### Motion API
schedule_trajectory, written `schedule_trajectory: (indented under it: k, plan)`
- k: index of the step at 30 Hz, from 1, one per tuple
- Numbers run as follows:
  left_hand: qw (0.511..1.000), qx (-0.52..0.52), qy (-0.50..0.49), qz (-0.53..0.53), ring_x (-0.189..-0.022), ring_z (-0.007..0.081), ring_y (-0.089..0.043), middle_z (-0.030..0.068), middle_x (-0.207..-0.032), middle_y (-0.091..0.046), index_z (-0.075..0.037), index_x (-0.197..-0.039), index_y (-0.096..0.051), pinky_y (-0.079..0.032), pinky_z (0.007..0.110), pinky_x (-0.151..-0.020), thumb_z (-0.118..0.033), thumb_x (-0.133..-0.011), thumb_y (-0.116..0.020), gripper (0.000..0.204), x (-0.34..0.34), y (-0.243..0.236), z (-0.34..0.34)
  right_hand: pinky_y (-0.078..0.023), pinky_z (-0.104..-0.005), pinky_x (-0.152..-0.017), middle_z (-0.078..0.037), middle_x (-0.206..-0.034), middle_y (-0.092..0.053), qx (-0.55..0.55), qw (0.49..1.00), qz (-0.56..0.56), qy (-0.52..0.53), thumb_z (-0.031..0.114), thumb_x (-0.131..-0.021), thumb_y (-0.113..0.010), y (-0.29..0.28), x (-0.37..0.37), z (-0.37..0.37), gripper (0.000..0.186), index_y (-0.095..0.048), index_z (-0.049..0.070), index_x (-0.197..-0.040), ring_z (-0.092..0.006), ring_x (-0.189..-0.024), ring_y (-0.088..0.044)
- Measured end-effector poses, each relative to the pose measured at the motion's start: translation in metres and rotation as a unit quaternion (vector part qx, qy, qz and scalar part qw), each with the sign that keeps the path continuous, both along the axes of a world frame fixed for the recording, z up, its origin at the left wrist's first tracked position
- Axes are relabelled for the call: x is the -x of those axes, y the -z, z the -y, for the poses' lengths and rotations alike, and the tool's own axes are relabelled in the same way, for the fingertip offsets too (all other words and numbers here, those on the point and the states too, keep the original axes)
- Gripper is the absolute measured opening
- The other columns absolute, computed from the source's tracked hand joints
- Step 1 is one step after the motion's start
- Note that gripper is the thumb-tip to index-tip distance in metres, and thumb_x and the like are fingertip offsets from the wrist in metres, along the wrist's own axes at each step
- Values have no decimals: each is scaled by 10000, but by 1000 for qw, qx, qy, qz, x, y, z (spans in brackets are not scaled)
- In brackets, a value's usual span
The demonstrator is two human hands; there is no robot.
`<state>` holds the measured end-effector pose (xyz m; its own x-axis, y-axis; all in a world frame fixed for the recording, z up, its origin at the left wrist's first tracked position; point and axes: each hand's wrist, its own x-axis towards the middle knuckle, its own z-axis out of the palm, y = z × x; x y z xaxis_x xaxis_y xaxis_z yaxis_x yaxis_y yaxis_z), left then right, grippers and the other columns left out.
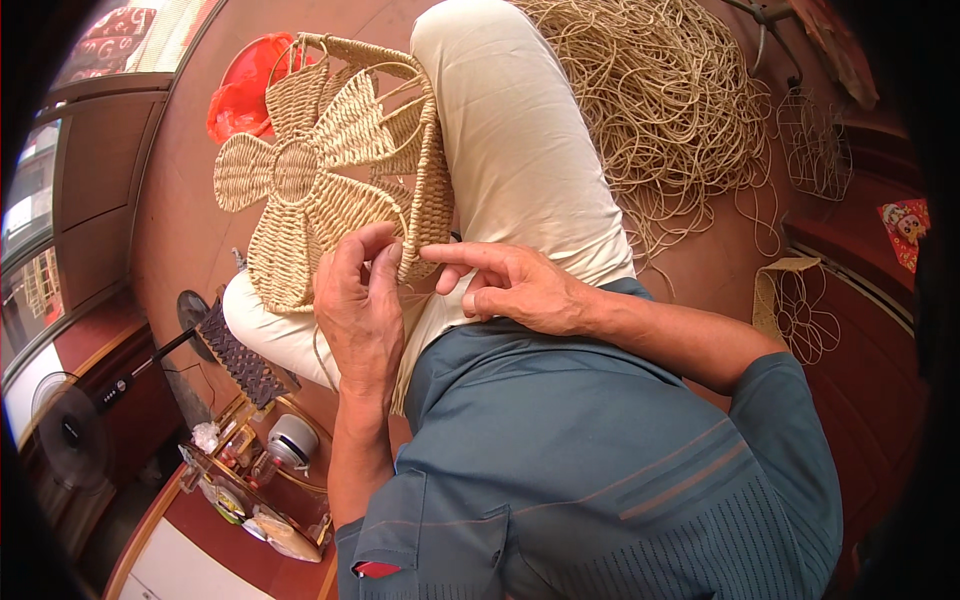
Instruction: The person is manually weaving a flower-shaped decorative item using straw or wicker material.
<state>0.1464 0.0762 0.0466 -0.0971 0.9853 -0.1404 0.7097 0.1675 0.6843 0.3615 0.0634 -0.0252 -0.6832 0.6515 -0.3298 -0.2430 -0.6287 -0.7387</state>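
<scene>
A tan woven-cord basket [345, 205] with a flower-shaped side, its petals wrapped in cord over wire, rests tilted across my lap. One petal near the rim is only partly filled, and its bare wire loop shows. My left hand [360, 305] is at the basket's near corner, thumb and fingers bent together in a pinch; what lies between them is too small to make out. A thin cord hangs down beside that hand. From the right comes my right hand [525, 285], index finger stretched to the basket's edge, the other fingers loosely curled and apart from the thumb.
A large heap of loose tan cord [660, 100] lies on the floor at the far right, near a wire frame [812, 140]. Behind the basket is a red plastic bag [245, 90]. At left stand a fan [75, 430] and a low table holding a grey-white pot [292, 440].
</scene>
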Motion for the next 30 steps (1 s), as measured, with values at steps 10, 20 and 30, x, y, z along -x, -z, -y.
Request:
schedule_trajectory:
  k: [10,20,30]
  plan:
    - [988,60,-46,138,-968,134,-712,60,-1063,-781,-6,-1200,-778,-564,297,-872,-54,-1069,-686,167,2,-10,-3,-524,-229,-878,-28,-1306,-604,31,999,-41,0,-12,-1025,-618,-1,0,-2,728,-402,36,-1720,-52,-928,-575]
    - [995,61,-3,72,-841,108,-654,47,-929,-744,0,-1147,-785,-528,285,-787,-47,-1055,-691,139,3,-10,-6,-533,-284,-951,-60,-1331,-655,-19,1000,-1,-10,82,-984,-629,4,-1,-3,750,-444,66,-1710,-104,-1008,-601]
    - [987,96,-12,127,-917,105,-698,59,-1022,-777,-38,-1291,-756,-558,291,-839,-45,-1044,-675,260,8,-1,-13,-531,-297,-948,-63,-1347,-666,-42,999,27,-22,78,-968,-631,-1,-2,-5,771,-436,67,-1714,-112,-1002,-627]
